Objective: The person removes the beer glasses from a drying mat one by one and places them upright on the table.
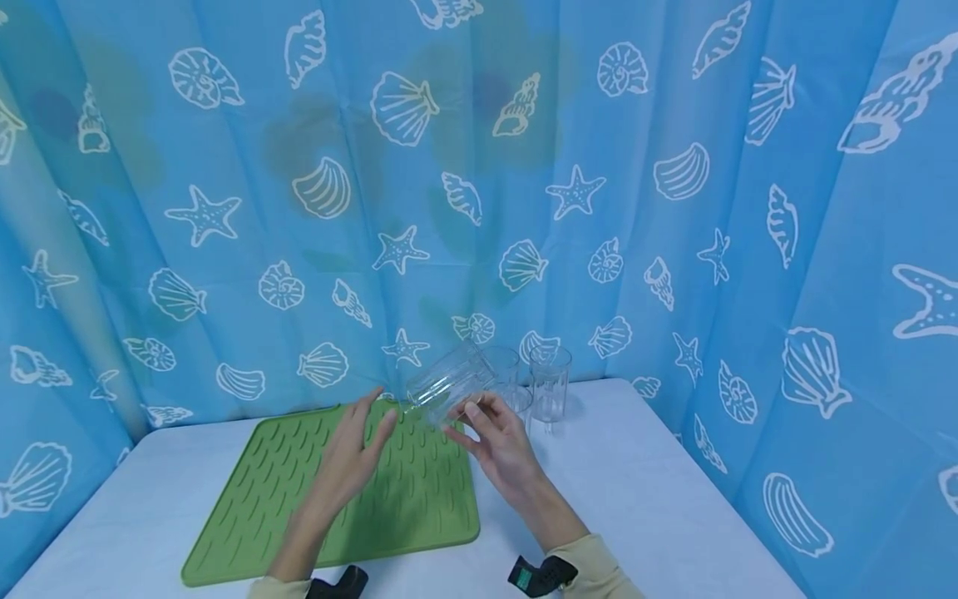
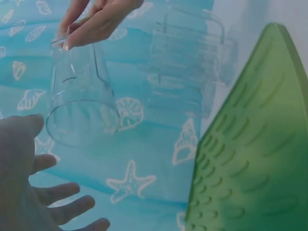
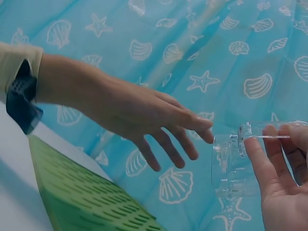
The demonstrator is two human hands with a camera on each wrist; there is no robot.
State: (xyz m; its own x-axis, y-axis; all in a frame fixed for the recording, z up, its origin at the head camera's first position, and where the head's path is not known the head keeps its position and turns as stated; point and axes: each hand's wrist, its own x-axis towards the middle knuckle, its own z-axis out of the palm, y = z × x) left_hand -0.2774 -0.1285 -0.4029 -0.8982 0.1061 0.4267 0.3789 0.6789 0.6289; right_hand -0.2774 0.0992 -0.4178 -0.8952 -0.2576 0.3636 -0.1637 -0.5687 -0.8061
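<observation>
Above the green mat, my right hand [image 1: 503, 445] grips a clear drinking glass [image 1: 447, 378] by its base end, with fingers and thumb on its wall. The glass [image 2: 79, 91] is tipped over, its open rim pointing away from the right hand [image 2: 103, 20]. My left hand [image 1: 352, 453] is just to the left of that rim, fingers spread and holding nothing. In the left wrist view, the left hand [image 2: 29, 178] looks apart from the glass. The right wrist view shows the left hand's [image 3: 144, 113] index fingertip close to the rim; whether they touch I cannot tell.
The green ridged silicone mat [image 1: 419, 520] lies on a white-covered table [image 1: 599, 482]. Several clear glasses stand at the back right, one of them an upright glass [image 1: 550, 387], partly overlapping one another. A blue shell-patterned curtain [image 1: 479, 216] hangs behind the table and at its sides.
</observation>
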